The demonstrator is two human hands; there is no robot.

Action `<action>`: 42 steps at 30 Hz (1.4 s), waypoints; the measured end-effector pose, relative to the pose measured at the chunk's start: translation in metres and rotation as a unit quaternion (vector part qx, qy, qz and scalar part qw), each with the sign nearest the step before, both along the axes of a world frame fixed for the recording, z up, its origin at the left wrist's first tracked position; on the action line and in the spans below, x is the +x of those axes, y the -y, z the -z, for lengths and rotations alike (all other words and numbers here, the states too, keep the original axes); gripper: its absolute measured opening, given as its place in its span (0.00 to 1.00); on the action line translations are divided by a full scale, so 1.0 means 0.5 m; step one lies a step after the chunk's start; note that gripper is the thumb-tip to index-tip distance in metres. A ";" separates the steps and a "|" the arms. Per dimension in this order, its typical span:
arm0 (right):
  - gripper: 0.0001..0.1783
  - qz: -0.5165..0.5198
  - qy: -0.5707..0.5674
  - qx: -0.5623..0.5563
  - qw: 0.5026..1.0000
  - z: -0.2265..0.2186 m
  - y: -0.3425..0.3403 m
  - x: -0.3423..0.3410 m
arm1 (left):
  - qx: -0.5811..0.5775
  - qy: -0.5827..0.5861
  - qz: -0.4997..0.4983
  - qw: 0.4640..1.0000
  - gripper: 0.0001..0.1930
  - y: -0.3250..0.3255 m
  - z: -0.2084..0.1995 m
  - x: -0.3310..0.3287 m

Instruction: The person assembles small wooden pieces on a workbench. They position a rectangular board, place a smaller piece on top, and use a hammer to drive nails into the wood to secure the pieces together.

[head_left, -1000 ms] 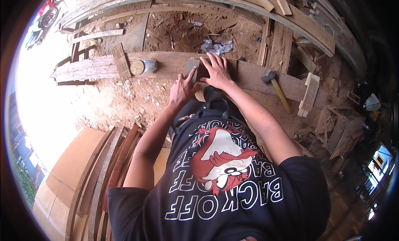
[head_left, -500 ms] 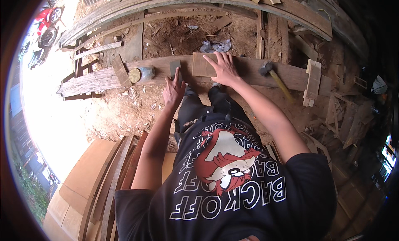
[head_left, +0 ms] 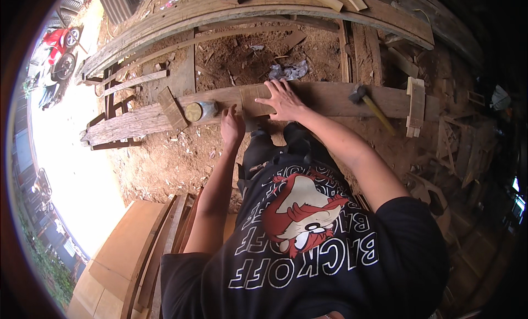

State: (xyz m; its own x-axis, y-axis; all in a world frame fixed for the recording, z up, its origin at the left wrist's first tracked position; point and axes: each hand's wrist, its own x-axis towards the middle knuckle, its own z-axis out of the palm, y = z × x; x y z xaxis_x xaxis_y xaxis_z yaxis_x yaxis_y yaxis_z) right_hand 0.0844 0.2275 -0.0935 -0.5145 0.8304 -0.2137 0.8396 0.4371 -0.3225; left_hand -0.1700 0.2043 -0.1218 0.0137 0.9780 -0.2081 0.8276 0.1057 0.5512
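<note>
My right hand lies spread and flat on a short flat wood piece, pressing it onto the long plank in front of my legs. Its fingers are apart. My left hand is at the plank's near edge, just left of the wood piece, with its fingers curled in. Whatever it may hold is hidden. Beside it to the left, a clear jar with a yellowish round lid lies on its side on the plank. A small grey patch shows below the wood piece; I cannot tell what it is.
A hammer lies on the plank to the right, its handle over the near edge. Loose wood pieces rest across the plank's right end, another slat crosses left. Beyond is a long timber bench. Boards are stacked at lower left.
The wood piece and my right hand have shifted left along the plank. My left hand has drawn back and its pointing finger has curled in. The grey flat piece under it no longer shows there.
</note>
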 end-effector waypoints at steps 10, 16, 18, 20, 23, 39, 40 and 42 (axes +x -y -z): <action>0.45 0.027 -0.029 -0.005 0.999 0.005 0.015 -0.022 | -0.077 0.043 0.006 0.996 0.23 -0.107 0.020 0.010; 0.45 0.053 -0.035 0.007 0.998 0.008 0.029 -0.019 | -0.101 0.031 0.015 0.994 0.21 -0.134 0.011 0.030; 0.45 0.068 -0.035 0.002 0.997 0.008 0.030 -0.017 | -0.114 0.015 0.017 0.993 0.21 -0.143 0.008 0.032; 0.45 0.070 -0.035 0.004 0.997 0.008 0.029 -0.017 | -0.119 0.007 0.020 0.993 0.21 -0.150 0.005 0.032; 0.44 0.071 -0.032 0.001 0.997 0.009 0.028 -0.021 | -0.124 0.008 0.019 0.992 0.22 -0.156 -0.001 0.031; 0.45 0.071 -0.020 -0.023 0.997 0.009 0.028 -0.022 | -0.179 0.044 -0.038 0.982 0.20 -0.166 0.016 0.031; 0.45 0.070 -0.023 -0.020 0.997 0.008 0.028 -0.022 | -0.186 0.039 -0.044 0.981 0.19 -0.168 0.017 0.033; 0.45 0.069 -0.028 -0.018 0.997 0.008 0.030 -0.023 | -0.204 0.032 -0.061 0.977 0.20 -0.169 0.019 0.033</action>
